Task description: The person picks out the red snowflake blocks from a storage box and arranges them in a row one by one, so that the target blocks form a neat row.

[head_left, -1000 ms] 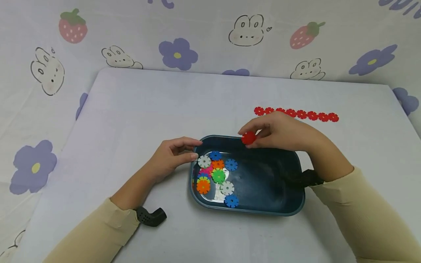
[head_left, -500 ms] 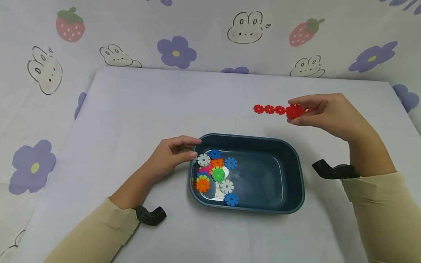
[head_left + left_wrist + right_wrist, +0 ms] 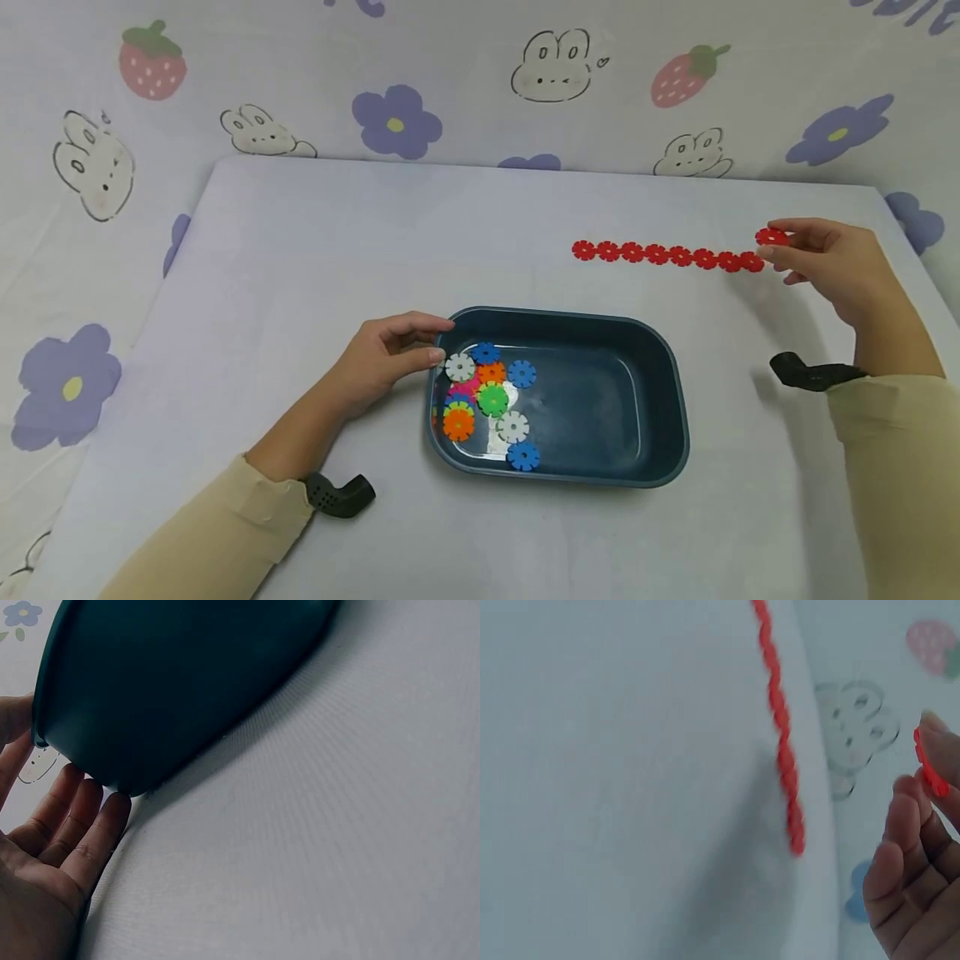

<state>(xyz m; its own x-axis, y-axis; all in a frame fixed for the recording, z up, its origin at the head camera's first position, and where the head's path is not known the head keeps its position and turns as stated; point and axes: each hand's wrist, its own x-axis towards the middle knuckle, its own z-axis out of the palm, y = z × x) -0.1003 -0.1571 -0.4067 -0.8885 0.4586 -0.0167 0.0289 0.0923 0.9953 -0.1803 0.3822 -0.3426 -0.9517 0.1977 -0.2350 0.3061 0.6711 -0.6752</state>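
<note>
A red notched plastic disc [image 3: 771, 237], a snowflake building piece, is pinched between the thumb and index finger of my right hand [image 3: 840, 258]. The hand hovers just past the right end of a straight row of red discs [image 3: 656, 254] lying on the table; the right wrist view shows the held disc [image 3: 930, 766] edge-on, with the other fingers loosely bent. My left hand [image 3: 390, 350] holds the left end of a dark blue-green plastic tub [image 3: 600, 317], thumb and index at its rim. In the left wrist view more fingers [image 3: 97, 840] touch its outer wall.
Inside the tub, loose discs in orange, green [image 3: 493, 400], blue, white and pink lie towards its left side. The white table [image 3: 337, 225] ends at a back edge before a patterned cloth [image 3: 465, 75]. Black wrist devices [image 3: 813, 373] jut from both sleeves.
My right hand has carried the red disc from above the tub's back rim, over the row, to the row's right end. The left hand stays at the tub.
</note>
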